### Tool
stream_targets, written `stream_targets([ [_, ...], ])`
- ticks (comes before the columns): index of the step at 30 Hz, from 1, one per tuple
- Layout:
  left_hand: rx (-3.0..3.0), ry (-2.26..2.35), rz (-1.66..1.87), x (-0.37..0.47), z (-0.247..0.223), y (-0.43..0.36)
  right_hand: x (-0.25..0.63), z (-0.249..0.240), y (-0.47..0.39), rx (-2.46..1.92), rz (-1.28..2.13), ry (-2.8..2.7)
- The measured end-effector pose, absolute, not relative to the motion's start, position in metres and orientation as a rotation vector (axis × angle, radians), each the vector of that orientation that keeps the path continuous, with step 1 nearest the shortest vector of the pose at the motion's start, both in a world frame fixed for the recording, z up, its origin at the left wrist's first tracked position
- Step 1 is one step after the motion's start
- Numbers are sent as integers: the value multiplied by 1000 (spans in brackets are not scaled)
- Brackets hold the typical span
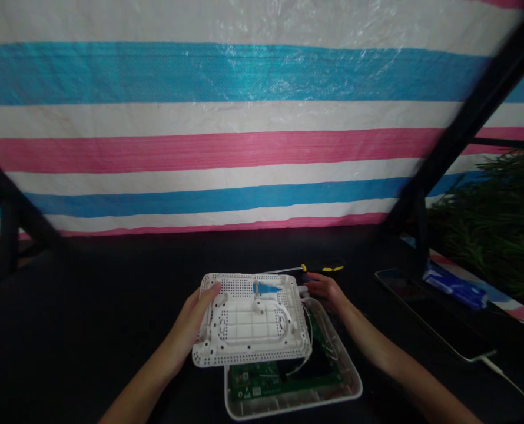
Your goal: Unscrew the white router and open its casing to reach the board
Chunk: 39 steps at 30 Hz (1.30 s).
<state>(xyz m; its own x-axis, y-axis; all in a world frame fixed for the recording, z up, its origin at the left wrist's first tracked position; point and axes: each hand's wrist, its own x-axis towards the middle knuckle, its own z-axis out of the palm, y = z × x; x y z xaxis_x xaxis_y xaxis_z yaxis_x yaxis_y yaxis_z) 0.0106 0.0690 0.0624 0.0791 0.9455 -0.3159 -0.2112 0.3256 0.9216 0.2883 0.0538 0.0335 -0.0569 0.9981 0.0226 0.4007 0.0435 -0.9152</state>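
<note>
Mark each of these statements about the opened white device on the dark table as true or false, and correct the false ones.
1. The left hand grips the perforated white plastic cover at its left edge. True.
2. The perforated white plastic cover lies flat and closed on the white plastic base shell. False: it is lifted and shifted off, exposing the green circuit board.
3. A yellow-and-black-handled screwdriver lies behind the cover. True.
4. The right hand holds the screwdriver. False: it is at the cover's right rear corner; the screwdriver lies on the table.
5. A dark flat phone with a cable lies to the right. True.
</note>
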Motion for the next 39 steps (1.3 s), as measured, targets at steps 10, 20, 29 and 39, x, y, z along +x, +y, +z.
stream_targets([
  [10, 926, 1192, 1076, 6, 61, 67, 239, 78, 65, -1307, 137, -2320],
  [20, 876, 1196, 1059, 11, 49, 72, 243, 62, 65, -1201, 82, -2370],
  [29, 918, 1170, 1034, 4, 51, 72, 239, 59, 56, -1114, -334, -2325],
  [39, 1036, 1122, 1095, 5, 52, 74, 229, 55, 56, -1084, -727, -2247],
])
